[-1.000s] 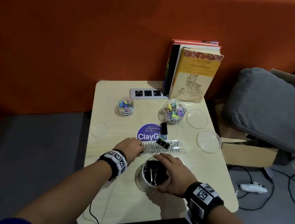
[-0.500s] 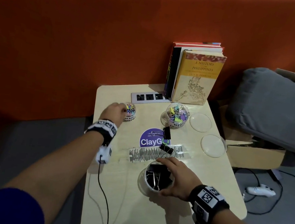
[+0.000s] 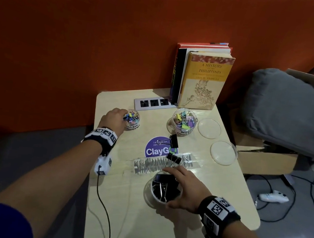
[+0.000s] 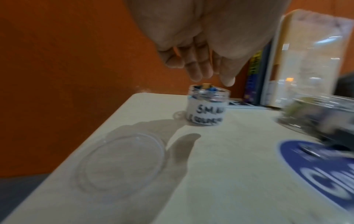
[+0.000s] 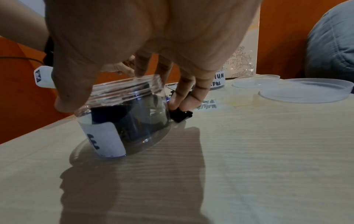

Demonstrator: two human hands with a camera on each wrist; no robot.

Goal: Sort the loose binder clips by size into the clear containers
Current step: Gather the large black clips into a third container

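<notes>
My right hand (image 3: 168, 188) grips the large clear jar (image 3: 163, 192) of black binder clips near the table's front, thumb on the near rim and fingers on the far side. In the right wrist view the jar (image 5: 122, 118) leans, and two fingertips (image 5: 184, 103) touch a black clip (image 5: 181, 115) lying behind it. Two more loose black clips (image 3: 174, 140) (image 3: 173, 158) lie by the purple sticker. My left hand (image 3: 121, 115) hovers over the small labelled jar (image 3: 133, 120) of coloured clips, fingers (image 4: 199, 72) hanging straight and holding nothing. A medium jar (image 3: 184, 120) of coloured clips stands further right.
Two clear lids (image 3: 209, 128) (image 3: 223, 152) lie at the right of the table (image 3: 211, 197), and a third lid (image 4: 122, 160) lies near its left edge. Books (image 3: 204, 79) and a socket strip (image 3: 154, 103) line the back. An orange wall rises behind.
My left hand has left the table's middle and reached back-left to the small jar. The right hand has stayed on the large jar.
</notes>
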